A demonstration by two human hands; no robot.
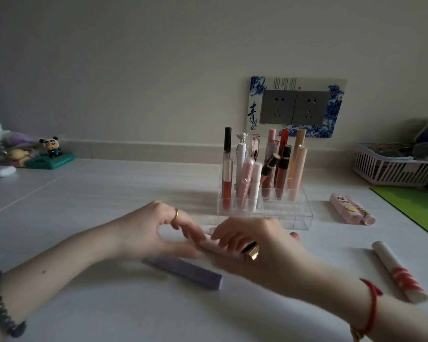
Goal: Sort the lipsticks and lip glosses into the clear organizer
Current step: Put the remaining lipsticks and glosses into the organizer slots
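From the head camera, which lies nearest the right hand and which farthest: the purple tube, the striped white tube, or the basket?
1. Purple tube, just below and left of the right hand.
2. Striped white tube, on the right.
3. Basket, back right.

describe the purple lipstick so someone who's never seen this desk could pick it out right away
Find the clear organizer on the white desk below the wall sockets, then come toward the camera to the left hand. Just nearer than its thumb lies a square-sided lilac stick, the only purple one among pink tubes and a white one.
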